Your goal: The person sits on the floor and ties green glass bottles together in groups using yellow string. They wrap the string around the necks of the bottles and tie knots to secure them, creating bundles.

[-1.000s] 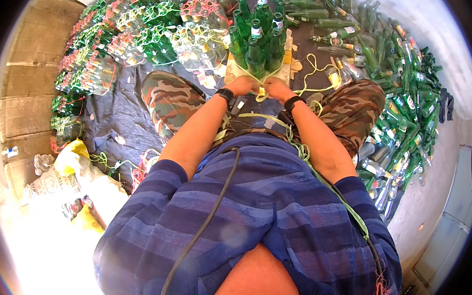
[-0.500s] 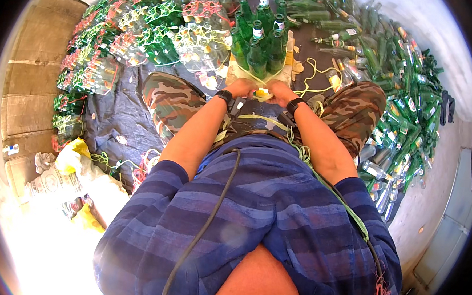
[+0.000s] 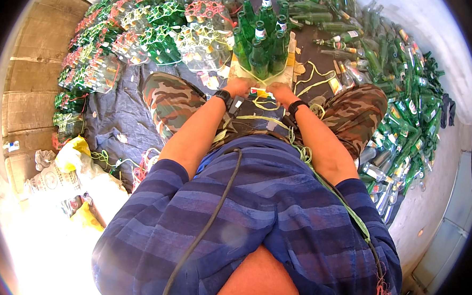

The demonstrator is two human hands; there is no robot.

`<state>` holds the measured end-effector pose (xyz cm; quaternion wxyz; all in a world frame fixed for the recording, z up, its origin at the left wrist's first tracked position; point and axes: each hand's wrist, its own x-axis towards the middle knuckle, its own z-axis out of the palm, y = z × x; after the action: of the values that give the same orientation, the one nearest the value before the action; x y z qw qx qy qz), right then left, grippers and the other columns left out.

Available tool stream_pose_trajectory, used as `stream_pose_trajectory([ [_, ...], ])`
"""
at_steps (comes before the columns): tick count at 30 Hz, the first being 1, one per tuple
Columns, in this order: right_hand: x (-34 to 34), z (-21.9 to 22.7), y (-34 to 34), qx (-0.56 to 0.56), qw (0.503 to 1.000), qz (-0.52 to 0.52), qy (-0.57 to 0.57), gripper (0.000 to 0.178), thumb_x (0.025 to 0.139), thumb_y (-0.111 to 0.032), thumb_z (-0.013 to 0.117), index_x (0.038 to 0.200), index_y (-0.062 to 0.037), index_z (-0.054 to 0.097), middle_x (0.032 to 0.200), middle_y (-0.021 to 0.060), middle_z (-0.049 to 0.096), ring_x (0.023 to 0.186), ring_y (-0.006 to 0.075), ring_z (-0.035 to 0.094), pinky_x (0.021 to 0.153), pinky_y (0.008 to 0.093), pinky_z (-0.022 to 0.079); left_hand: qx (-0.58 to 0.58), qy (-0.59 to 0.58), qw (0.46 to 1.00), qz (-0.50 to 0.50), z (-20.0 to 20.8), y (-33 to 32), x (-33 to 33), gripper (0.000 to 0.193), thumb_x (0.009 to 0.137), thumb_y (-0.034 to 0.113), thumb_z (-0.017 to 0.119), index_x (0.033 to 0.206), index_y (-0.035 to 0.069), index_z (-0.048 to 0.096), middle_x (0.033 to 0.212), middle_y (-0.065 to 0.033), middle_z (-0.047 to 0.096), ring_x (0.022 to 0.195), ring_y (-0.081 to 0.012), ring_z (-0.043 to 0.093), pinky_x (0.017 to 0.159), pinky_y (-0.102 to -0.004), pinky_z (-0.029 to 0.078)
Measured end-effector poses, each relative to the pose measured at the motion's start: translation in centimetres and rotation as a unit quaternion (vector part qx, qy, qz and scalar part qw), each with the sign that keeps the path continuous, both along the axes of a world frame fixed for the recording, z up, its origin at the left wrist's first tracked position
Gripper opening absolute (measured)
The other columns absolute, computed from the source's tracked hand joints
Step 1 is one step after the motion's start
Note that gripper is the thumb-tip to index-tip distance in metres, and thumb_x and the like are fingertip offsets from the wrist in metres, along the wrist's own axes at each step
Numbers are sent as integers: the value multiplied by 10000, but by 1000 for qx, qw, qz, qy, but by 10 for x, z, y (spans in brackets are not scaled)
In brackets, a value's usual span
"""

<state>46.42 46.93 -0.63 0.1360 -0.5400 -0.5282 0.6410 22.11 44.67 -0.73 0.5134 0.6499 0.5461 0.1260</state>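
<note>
A cluster of green glass bottles (image 3: 259, 60) stands upright on a low pale board (image 3: 234, 72) between my knees. Yellow-green twine (image 3: 276, 75) runs round the base of the cluster and crosses on the side facing me. My left hand (image 3: 240, 87) is closed on the twine just left of the crossing. To the right, my right hand (image 3: 280, 91) is closed on it too, a small gap away. The fingertips are partly hidden. A loose loop of twine hangs below and between the hands.
Tied bundles of bottles (image 3: 161, 47) are stacked at the far left on a dark sheet (image 3: 123, 104). Loose green bottles (image 3: 408, 114) lie heaped along the right wall. More twine (image 3: 314, 77) trails over the floor right of the board. Sacks (image 3: 85, 171) lie at the left.
My hands have drawn slightly apart. The twine between them and the bottles now shows as a clear crossing, with its loose loop hanging lower.
</note>
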Motion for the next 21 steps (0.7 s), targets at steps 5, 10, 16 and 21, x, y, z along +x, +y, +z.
stream_pose_trajectory([
  [5,-1,-34,5,104,994,-7,-18,289,947,-233,682,1058,32,720,883,116,725,750,213,649,673,378,512,100,60,982,-147,-13,6,-3,510,871,-10,622,1357,142,657,806,-7,553,648,-128,530,577,-295,499],
  [10,1,-28,7,93,995,-5,-43,302,947,-240,680,1070,31,727,954,165,742,790,265,677,707,391,523,-65,-3,995,-78,-17,10,-1,538,844,-25,634,1352,151,659,762,3,504,665,-131,513,589,-301,473],
  [16,16,-22,17,110,993,19,-31,286,944,-235,659,1068,14,727,950,166,747,828,294,685,749,410,537,-14,31,990,-134,13,13,-10,492,901,1,586,1359,166,657,732,27,413,641,-109,432,573,-282,437],
  [21,14,-31,15,248,957,80,-125,238,955,-231,603,1034,-44,727,1040,238,723,998,437,669,854,489,523,28,-35,994,-101,2,12,-15,508,888,-42,585,1365,122,646,843,22,524,709,-125,568,609,-322,501],
])
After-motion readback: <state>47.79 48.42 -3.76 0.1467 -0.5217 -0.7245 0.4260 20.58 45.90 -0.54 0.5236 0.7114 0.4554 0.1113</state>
